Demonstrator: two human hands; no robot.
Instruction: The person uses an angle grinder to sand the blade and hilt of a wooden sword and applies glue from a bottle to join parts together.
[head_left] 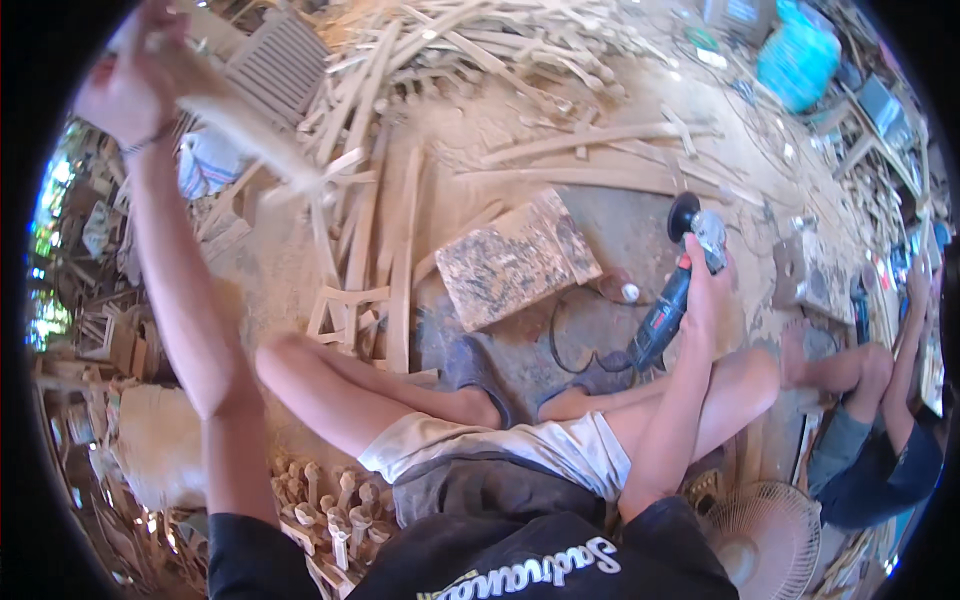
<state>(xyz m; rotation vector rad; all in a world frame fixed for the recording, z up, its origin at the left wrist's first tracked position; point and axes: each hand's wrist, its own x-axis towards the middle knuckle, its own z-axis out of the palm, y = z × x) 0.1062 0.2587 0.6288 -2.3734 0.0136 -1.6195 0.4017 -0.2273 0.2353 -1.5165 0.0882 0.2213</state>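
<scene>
My left hand is raised far out to the upper left, its fingers closed around one end of a pale wooden piece. Motion smears both the piece and the fingertips, and its free end slants down toward a pile of wood. In front of my right knee, my right hand grips an angle grinder with a blue-green body. The grinder's dark round disc points up and away, touching nothing. Between my feet and the wood pile sits a scuffed wooden block, apart from both hands.
Long wooden strips and carved pieces lie heaped ahead. A dark cord curls beside the block. Turned wooden parts stand at my left hip, and a fan at my right. Another person sits at the far right.
</scene>
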